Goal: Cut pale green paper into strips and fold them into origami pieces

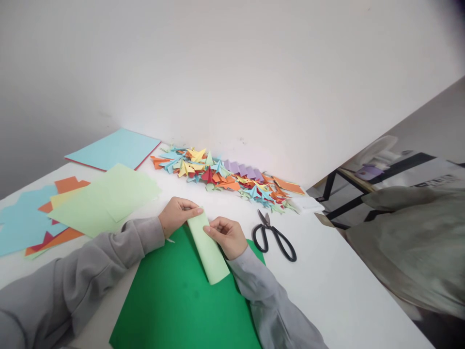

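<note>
Both hands, left hand (177,214) and right hand (225,236), pinch the far end of a pale green folded strip (208,249), its long axis running toward the person over dark green paper (174,300).

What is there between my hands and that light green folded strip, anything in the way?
Nothing visible. The left hand pinches the far end of the light green strip and the right hand holds its right edge. The scissors lie apart to the right, the folded pile beyond.
</note>
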`<state>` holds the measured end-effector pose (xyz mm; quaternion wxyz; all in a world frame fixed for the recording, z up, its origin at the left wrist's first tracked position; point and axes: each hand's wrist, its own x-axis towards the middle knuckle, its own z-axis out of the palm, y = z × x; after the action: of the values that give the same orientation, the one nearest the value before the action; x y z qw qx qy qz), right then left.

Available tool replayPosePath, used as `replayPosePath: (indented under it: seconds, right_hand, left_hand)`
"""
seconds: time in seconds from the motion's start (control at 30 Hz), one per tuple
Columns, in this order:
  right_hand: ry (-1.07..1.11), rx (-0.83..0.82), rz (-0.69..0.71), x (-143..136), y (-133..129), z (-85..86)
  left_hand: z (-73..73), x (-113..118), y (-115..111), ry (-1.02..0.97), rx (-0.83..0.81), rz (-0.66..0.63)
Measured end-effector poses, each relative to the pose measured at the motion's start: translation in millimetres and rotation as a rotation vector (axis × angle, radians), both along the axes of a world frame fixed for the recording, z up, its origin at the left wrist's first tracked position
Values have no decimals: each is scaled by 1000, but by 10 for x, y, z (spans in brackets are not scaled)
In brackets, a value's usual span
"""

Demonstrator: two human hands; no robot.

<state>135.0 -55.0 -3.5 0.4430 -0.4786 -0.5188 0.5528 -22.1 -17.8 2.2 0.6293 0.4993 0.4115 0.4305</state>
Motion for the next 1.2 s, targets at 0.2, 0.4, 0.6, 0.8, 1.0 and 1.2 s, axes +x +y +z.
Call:
replayPosePath:
  seconds: [0.2, 0.4, 0.6, 0.8, 1.0, 1.2]
  right_hand:
    - [-7, 2, -2, 9, 3, -4]
    - [-46, 35, -19, 6, 11, -5]
    - [-58, 43, -26, 9, 6, -4]
    - [-46, 41, -28, 14, 1, -6]
    - [-14, 34, -13, 3, 7, -9]
    - [6, 21, -8, -2, 9, -2]
  left_hand:
    - [-2, 5, 1, -50, -42, -29]
    - [-7, -3, 1, -80, -79, -71]
    - [22, -1, -6, -99, -104, -88]
    - [6, 3, 0, -100, -103, -82]
    - [-18, -2, 9, -73, -78, -44]
    - [-14, 1, 5, -60, -61, -29]
